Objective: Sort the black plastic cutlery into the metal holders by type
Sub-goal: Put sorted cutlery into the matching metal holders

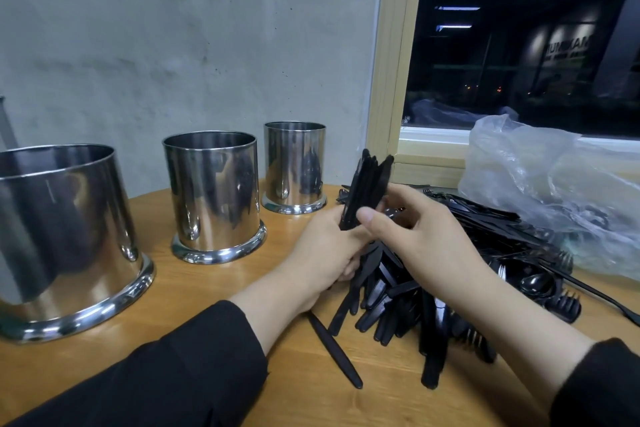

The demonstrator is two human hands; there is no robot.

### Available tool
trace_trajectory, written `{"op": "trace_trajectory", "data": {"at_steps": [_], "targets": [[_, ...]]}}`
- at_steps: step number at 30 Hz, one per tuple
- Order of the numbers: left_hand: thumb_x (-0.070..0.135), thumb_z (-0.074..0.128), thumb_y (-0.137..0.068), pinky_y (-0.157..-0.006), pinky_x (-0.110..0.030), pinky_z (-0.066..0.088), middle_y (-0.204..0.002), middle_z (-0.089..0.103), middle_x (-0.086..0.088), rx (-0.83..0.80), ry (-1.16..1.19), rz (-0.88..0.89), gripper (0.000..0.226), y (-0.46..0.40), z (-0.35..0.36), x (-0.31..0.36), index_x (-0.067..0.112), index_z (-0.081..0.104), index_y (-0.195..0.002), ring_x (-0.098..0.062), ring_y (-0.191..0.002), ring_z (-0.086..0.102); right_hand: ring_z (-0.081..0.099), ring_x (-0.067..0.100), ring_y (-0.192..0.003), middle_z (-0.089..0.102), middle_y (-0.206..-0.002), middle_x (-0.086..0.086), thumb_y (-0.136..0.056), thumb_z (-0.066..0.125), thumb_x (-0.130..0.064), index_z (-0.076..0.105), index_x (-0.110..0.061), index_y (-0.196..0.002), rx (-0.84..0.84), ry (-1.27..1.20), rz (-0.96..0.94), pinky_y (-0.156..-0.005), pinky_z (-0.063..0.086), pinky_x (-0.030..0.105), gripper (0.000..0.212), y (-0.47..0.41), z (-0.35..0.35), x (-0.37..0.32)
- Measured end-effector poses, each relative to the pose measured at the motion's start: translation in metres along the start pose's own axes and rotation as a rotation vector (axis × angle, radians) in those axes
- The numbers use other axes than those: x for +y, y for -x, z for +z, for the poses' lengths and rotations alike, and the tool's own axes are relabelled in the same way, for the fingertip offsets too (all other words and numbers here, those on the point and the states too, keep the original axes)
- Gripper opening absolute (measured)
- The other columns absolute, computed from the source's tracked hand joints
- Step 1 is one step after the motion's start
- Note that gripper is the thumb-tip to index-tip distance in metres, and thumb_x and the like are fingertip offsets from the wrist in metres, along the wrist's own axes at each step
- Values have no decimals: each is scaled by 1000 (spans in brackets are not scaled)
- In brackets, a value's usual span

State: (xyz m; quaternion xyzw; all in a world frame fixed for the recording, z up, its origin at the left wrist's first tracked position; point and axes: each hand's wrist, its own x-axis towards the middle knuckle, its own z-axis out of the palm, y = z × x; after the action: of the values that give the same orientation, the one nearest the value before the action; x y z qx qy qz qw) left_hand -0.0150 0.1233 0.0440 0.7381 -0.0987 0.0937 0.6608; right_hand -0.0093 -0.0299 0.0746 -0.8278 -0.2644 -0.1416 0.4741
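Note:
A big heap of black plastic cutlery (460,274) with knives, forks and spoons lies on the right of the wooden table. My left hand (325,250) grips a bundle of black knives (367,187) that stands upright above the heap. My right hand (422,239) holds the same bundle from the right, thumb across its front. Three shiny metal holders stand in a row on the left: a large one (65,239), a middle one (214,194) and a small one (294,166) farthest back. What lies inside them is hidden.
A crumpled clear plastic bag (554,191) lies behind the heap at the right. One loose knife (334,350) lies on the round wooden table (242,274) near my left wrist. A grey wall and a dark window with a wooden frame (394,80) close off the back.

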Motion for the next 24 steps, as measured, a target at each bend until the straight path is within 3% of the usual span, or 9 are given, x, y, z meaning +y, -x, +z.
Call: {"op": "trace_trajectory", "data": {"at_steps": [2, 4, 10, 14, 18, 20, 22, 24], "targets": [[17, 58, -99, -47, -31, 28, -47, 42, -1, 2, -61, -10, 20, 0, -1, 3, 11, 61, -80, -15, -38, 36, 66, -3, -84, 73, -94, -15, -87, 69, -51, 70, -32, -102, -18, -83, 17, -68, 46, 8, 24, -11, 4, -9], [18, 58, -97, -46, -30, 31, -47, 45, -3, 21, -111, -27, 26, -2, -3, 5, 11, 54, -72, -15, -37, 39, 67, -2, -77, 74, -88, -11, -87, 70, -50, 70, -26, -94, -32, -89, 53, -62, 46, 9, 25, -25, 10, -14], [18, 65, -93, -42, -27, 40, -58, 54, -10, 126, -141, -25, 9, -13, -17, 4, 14, 57, -90, -18, -41, 47, 64, 22, -67, 71, -77, 7, -93, 61, -33, 66, -10, -85, -81, 52, 35, -60, 48, 30, 25, -62, 24, -22], [13, 65, -93, -41, -26, 40, -57, 54, 1, 203, -100, -18, 10, -19, -22, 0, 15, 61, -102, -12, -40, 46, 42, 13, -52, 50, -58, -1, -97, 57, -33, 58, 1, -81, -107, 65, 13, -51, 34, 29, 38, -82, 27, -18], [16, 65, -92, -48, -20, 32, -54, 44, 10, 290, -288, 36, 15, -33, -28, 0, 15, 56, -80, -5, -48, 40, 35, 16, -52, 42, -58, 4, -97, 57, -32, 52, 6, -80, -99, -66, 32, -55, 30, 32, 42, -104, 27, -13], [14, 63, -91, -46, -19, 27, -54, 43, 8, 306, -366, 66, 18, -45, -31, 9, 17, 54, -75, -6, -49, 37, 35, 16, -50, 41, -55, 2, -97, 59, -38, 54, -3, -74, -85, -169, 53, -52, 31, 30, 42, -115, 26, -12], [16, 64, -90, -46, -18, 29, -57, 46, 7, 312, -417, 71, 9, -59, -34, 19, 11, 62, -84, -6, -49, 39, 37, 16, -48, 42, -53, -2, -96, 60, -43, 59, 1, -80, -99, -203, 44, -48, 33, 28, 47, -130, 23, -13], [27, 69, -90, -56, -21, 41, -69, 59, 8, 345, -415, 86, 11, -71, -36, 21, 19, 66, -96, -5, -60, 52, 38, 18, -50, 43, -53, 0, -96, 61, -41, 64, 7, -94, -106, -187, 19, -52, 36, 33, 49, -147, 21, -12]]}}
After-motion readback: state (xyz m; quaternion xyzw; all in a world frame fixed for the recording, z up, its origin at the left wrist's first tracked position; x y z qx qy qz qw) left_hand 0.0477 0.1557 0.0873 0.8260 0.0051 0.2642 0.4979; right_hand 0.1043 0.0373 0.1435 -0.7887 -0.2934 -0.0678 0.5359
